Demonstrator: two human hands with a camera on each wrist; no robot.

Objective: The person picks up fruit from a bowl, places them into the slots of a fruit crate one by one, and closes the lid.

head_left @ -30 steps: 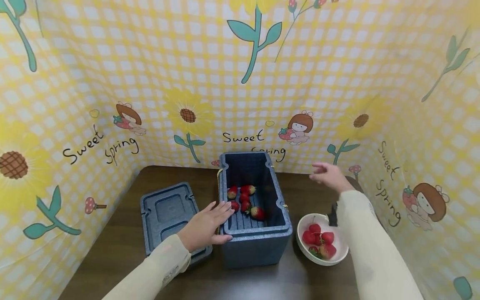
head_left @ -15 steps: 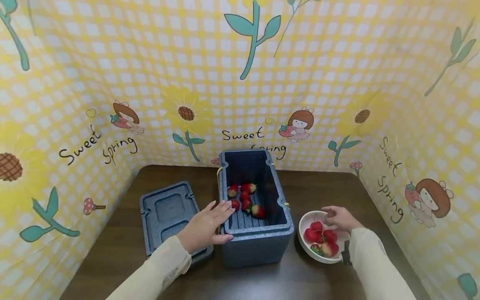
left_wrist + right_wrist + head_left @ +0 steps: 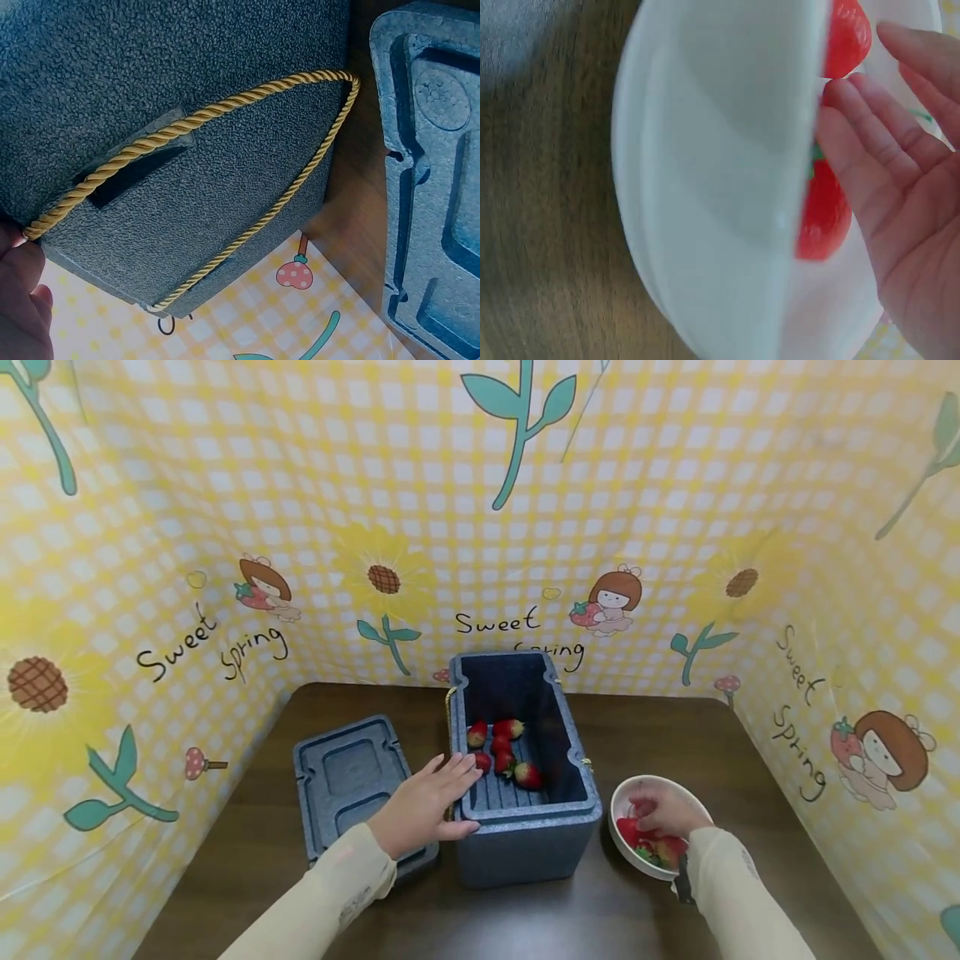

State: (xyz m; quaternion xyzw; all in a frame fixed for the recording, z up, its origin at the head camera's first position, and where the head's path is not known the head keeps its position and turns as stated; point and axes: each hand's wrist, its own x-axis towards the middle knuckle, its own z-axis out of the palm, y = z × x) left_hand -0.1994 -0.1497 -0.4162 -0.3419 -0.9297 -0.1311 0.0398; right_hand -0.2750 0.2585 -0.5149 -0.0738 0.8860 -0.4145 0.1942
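L hand [image 3: 426, 800] laid flat on box [image 3: 525, 856]; R hand [image 3: 671, 812] half-open, nothing gripped; berry [image 3: 847, 39] cd be bruised if over-squeezed.

Box walls [image 3: 521, 858] block every way but above.

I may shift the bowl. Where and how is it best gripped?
Probably pinch the white bowl by its left rim, from above: that edge rises bare, a gap parts it from the box, and the right hand crosses the opposite side.
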